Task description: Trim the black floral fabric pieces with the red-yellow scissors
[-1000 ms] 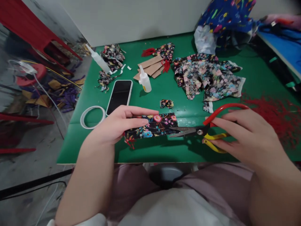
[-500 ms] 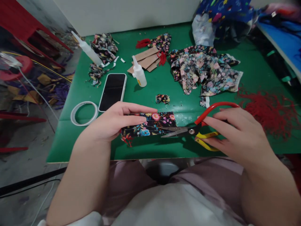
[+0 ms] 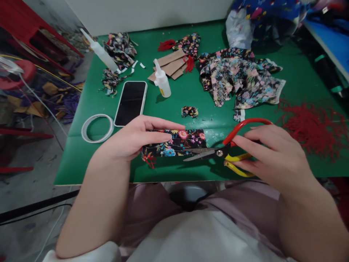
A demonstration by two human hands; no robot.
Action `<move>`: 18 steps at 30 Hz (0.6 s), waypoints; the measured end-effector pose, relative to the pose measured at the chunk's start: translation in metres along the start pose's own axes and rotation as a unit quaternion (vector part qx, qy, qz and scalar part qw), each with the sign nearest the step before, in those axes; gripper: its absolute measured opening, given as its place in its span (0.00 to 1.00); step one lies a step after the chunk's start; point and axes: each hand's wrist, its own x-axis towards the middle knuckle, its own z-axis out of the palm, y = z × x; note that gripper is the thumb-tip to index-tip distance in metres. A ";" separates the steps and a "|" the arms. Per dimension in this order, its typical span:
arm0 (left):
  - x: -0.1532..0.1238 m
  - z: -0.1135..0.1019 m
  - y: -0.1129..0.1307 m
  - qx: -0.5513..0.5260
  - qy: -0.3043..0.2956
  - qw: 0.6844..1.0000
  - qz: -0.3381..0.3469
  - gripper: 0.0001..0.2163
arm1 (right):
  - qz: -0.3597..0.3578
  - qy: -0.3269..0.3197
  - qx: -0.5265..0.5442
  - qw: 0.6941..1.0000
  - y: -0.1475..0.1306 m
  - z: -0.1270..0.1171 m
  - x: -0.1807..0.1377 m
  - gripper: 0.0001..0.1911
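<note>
My left hand (image 3: 136,140) pinches a folded strip of black floral fabric (image 3: 188,140) between thumb and fingers. Red threads (image 3: 149,161) hang from the strip's left end. In my right hand (image 3: 272,154) is a pair of scissors (image 3: 219,153) with one red and one yellow handle. Their blades are parted and lie along the lower right edge of the strip; one blade overlaps the fabric. Just beyond the strip a small floral fabric scrap (image 3: 190,111) rests on the green table (image 3: 109,167).
A phone (image 3: 131,103), a tape roll (image 3: 97,128) and two glue bottles (image 3: 163,84) (image 3: 102,54) are at the left and middle. Cardboard strips (image 3: 169,65) lie behind. Floral cloth (image 3: 240,80) and loose red threads (image 3: 313,127) spread over the right side.
The scissor blades have opened wider and shifted slightly left along the fabric's lower edge. My left hand keeps its hold on the strip. The whole view has tilted slightly.
</note>
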 end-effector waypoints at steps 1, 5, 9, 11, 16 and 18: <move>0.000 0.000 0.000 -0.001 -0.002 1.000 0.000 0.13 | -0.001 -0.002 0.002 1.000 0.000 0.000 0.000 0.14; 0.000 0.000 0.000 0.000 0.005 1.000 -0.008 0.13 | -0.007 0.002 0.009 1.000 0.000 0.001 0.000 0.14; 0.000 0.000 -0.001 -0.010 0.012 1.000 -0.024 0.13 | -0.006 0.000 0.018 1.000 0.000 0.001 0.001 0.13; 0.000 0.000 0.000 -0.017 0.009 0.999 -0.026 0.13 | -0.008 -0.006 0.022 1.000 0.000 0.002 0.001 0.14; -0.001 -0.002 0.002 -0.003 -0.024 0.999 -0.033 0.12 | -0.009 -0.003 0.029 1.000 0.002 0.003 0.001 0.13; -0.001 -0.003 0.002 -0.002 -0.038 0.999 -0.033 0.12 | -0.008 -0.004 0.036 0.999 0.003 0.003 0.000 0.13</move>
